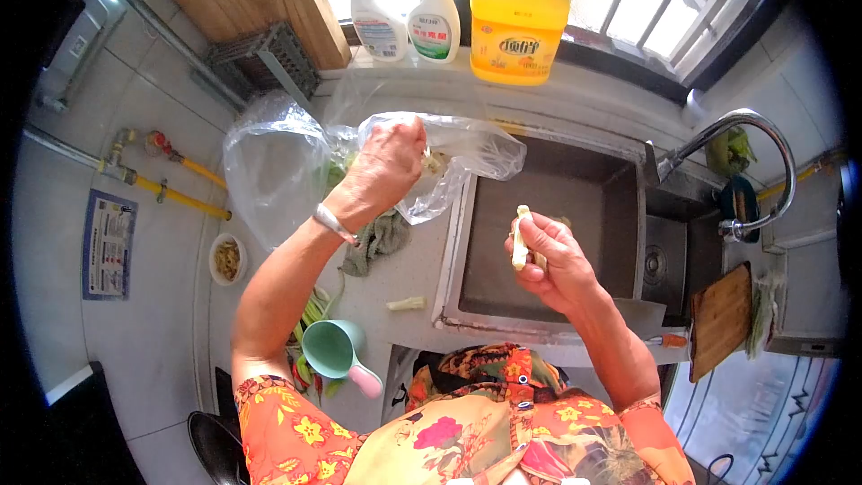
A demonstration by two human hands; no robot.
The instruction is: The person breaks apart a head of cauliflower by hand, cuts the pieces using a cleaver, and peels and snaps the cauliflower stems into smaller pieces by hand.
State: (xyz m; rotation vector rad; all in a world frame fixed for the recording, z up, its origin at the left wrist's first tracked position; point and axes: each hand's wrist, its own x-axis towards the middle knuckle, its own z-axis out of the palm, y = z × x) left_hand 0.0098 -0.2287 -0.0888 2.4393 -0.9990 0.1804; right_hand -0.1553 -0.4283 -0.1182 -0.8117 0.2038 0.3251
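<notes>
My left hand (388,162) is closed on the edge of a clear plastic bag (471,148) at the back of the counter, left of the sink. Some pale food pieces show through the bag beside it. Over the left part of the sink, my right hand (552,256) holds a pale, whitish-yellow vegetable piece (521,238) between thumb and fingers. A similar pale piece (406,304) lies on the counter between my arms. Under my left wrist is a crumpled grey-green cloth (375,242).
The dark sink (561,189) has a curved faucet (781,139) at right. A green cup (330,348), green stalks (314,310) and a small bowl (228,260) sit at left. Bottles (435,22) and a yellow jug (518,27) line the sill. A wooden board (720,321) leans at right.
</notes>
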